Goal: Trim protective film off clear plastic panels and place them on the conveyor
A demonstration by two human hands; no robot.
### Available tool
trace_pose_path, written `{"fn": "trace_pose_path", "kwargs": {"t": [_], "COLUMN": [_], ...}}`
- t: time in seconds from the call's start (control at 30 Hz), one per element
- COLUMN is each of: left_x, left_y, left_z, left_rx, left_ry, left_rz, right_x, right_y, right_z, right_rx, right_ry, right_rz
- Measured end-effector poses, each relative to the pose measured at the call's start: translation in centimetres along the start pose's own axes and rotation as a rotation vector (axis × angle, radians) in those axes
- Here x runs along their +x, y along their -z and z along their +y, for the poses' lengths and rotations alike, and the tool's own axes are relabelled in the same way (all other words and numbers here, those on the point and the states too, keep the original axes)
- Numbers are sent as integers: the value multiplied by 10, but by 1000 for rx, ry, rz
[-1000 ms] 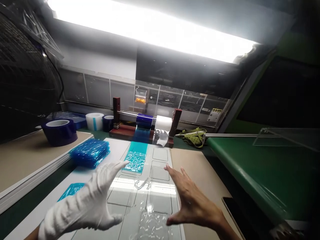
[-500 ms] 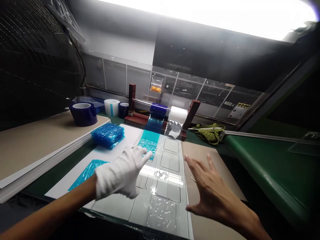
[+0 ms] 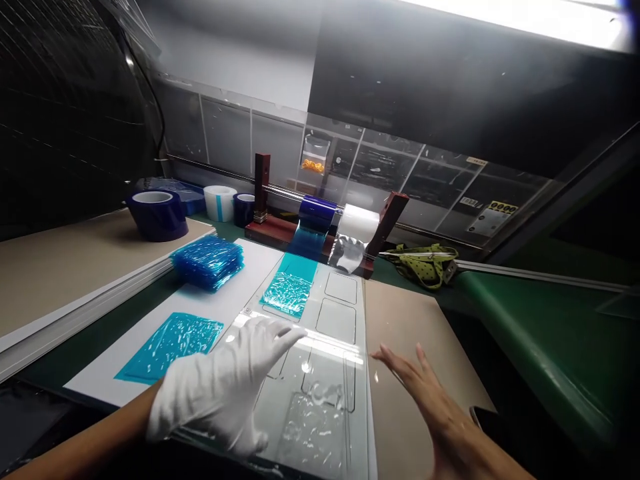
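The clear template sheet [image 3: 320, 373] lies flat on the tabletop [image 3: 415, 347], its long axis running away toward the roll holder [image 3: 320, 227]. The gloved left hand [image 3: 225, 390] rests on it, fingers spread; the bare right hand [image 3: 430, 407] hovers beside, fingers apart. Blue film pieces [image 3: 207, 261] lie left. Glare blurs the crinkled clear film [image 3: 315, 427].

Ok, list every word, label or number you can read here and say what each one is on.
No text here can be read.
Yellow-and-black sticker on the clear back panel: print too small and blurred to read.
White label beside it: barcode-like marks, unreadable.
Tape rolls, blue film pieces, left hand glove and right hand: no lettering visible.
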State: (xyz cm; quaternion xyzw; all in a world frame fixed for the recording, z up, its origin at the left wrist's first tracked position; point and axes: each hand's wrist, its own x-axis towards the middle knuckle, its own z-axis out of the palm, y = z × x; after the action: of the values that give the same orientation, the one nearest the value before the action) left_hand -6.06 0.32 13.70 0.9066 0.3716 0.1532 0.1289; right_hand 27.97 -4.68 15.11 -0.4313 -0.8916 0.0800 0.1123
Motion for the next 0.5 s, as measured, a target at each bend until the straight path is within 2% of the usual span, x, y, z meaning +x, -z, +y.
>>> {"fn": "trace_pose_path", "kwargs": {"t": [0.1,0.13,0.2,0.23,0.3,0.37,0.43,0.5], "left_x": [-1,3,19,29,50,66,70,63], "left_y": [-16,-24,-41,-50,-65,-79,-93,-110], "left_z": [10,12,12,10,5,1,1,3], "left_rx": [-74,-58,38,100,196,198,155,133], "left_ry": [-34,-11,142,266,541,725,800,793], "left_rz": [-49,-31,81,161,303,325,287,288], "right_x": [-10,-12,-13,-11,-3,11,25,39], "right_y": [-1,-4,-17,-26,-44,-63,-79,-92], "right_z": [8,14,34,46,76,111,148,182], "right_rx": [163,201,238,233,176,96,62,77], "right_ry": [6,-5,-68,-127,-316,-542,-700,-758], "right_rz": [-98,-110,-71,-20,108,196,199,162]}}
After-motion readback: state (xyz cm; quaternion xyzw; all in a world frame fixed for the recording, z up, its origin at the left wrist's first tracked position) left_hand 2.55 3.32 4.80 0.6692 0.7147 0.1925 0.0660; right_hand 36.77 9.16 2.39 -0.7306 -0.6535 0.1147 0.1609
